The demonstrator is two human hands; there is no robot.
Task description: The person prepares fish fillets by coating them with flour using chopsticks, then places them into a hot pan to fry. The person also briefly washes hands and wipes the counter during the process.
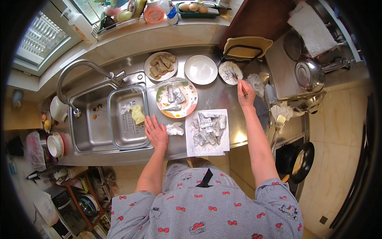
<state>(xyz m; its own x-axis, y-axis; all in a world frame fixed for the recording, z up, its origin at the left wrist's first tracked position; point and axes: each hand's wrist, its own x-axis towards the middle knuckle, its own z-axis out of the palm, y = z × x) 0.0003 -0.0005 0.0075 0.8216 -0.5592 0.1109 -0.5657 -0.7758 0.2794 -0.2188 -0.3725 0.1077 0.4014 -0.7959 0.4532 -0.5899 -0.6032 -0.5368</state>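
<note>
My right hand (246, 95) grips chopsticks (244, 88), whose tips reach into a white bowl of flour (226, 70) with a piece of fish in it. My left hand (156, 133) rests flat with spread fingers by the sink's right rim, beside a crumpled tissue (175, 129). Between my arms, several flour-dusted fish pieces (209, 127) lie on a white paper towel (194, 149). Behind them, a patterned plate (191, 104) bears a few silvery fish pieces (178, 96). Farther back are a plate of browned fish pieces (163, 65) and a bare white plate (201, 70).
At left is a steel sink (86, 140) with a curved faucet (80, 61) and a rectangular basin (126, 142) holding a yellow cloth (137, 114). A cutting board (247, 44) leans at the back. On the right are a saucepan (307, 74), a slotted turner (279, 122) and a frying pan (307, 158).
</note>
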